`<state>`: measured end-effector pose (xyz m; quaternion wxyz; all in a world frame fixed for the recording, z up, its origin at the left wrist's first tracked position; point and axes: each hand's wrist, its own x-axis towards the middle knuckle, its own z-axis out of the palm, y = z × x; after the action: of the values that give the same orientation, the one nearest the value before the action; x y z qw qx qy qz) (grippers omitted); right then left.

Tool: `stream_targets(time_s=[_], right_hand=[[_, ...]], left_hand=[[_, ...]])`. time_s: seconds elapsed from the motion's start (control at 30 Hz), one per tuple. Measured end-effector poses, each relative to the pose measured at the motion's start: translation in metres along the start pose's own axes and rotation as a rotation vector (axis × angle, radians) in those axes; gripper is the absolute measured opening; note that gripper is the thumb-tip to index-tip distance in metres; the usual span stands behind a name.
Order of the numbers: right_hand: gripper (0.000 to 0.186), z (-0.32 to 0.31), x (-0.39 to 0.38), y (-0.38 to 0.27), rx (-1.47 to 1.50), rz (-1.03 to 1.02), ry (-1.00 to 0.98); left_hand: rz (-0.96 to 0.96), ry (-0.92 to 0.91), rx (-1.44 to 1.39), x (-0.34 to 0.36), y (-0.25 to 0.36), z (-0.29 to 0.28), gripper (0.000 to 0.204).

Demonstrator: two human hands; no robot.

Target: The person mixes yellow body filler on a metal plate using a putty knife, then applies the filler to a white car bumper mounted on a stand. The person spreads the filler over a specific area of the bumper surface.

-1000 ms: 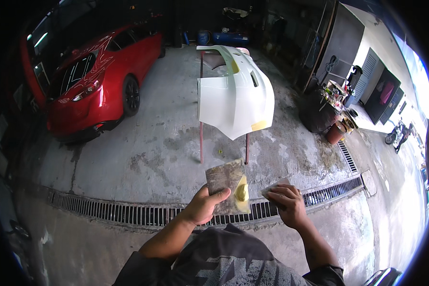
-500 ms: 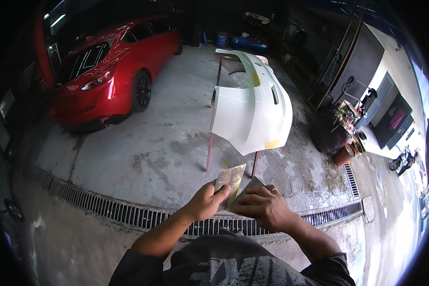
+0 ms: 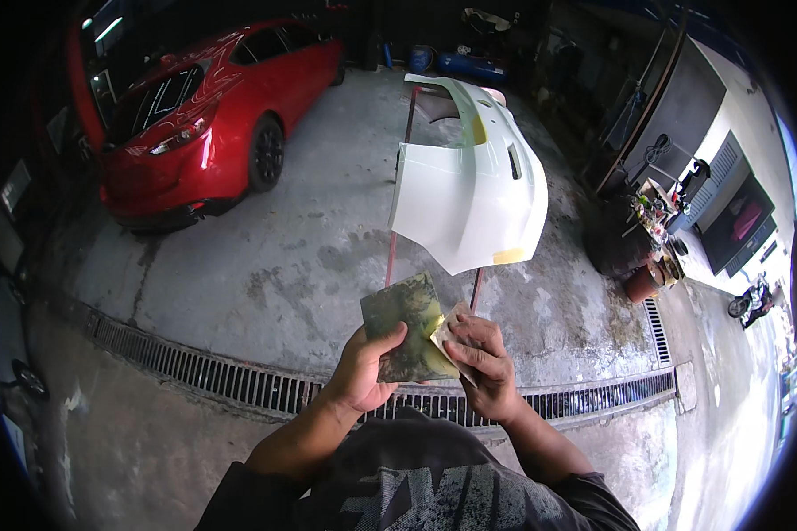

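My left hand (image 3: 363, 367) is closed on a flat, square mixing board (image 3: 406, 314), dark green and smeared, with its thumb lying across the face. Yellow putty (image 3: 436, 354) sits along the board's right side. A thin, pale flat putty spreader (image 3: 452, 332) is gripped in my right hand (image 3: 487, 358), its edge against the putty on the board. Beyond both hands stands a white car bumper (image 3: 474, 199) with yellowish patches on its surface, held up on thin reddish stand legs (image 3: 477, 290).
A red car (image 3: 212, 124) is parked at the far left. Under my forearms a drain grate (image 3: 230, 379) crosses the concrete floor. On the right are a cluttered stand (image 3: 651, 212), a reddish bucket (image 3: 642, 283) and a motorcycle (image 3: 753, 301). A blue compressor tank (image 3: 469, 66) lies at the back.
My left hand has turned the board so its broad face shows. The spreader in my right hand has tilted and now shows its pale face. The view has shifted slightly.
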<state>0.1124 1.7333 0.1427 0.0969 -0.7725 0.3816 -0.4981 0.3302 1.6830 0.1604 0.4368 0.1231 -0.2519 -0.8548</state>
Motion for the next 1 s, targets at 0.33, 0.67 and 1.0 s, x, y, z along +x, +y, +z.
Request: stream_targets(time_s=[0.33,0.67,1.0], right_hand=[[0.041,-0.082,0.046,-0.033,-0.528,-0.133,-0.45],[0.034,-0.068,0.059,-0.054,-0.596,-0.233,-0.571],[0.051,0.005,0.011,-0.031,0.145,0.03,-0.078]], left_hand=[[-0.049,-0.087,0.631,0.016,0.02,-0.022,0.039],[0.031,-0.092,0.781,0.006,0.047,-0.001,0.038],[-0.091,-0.003,-0.176,-0.003,0.009,-0.027,0.038]])
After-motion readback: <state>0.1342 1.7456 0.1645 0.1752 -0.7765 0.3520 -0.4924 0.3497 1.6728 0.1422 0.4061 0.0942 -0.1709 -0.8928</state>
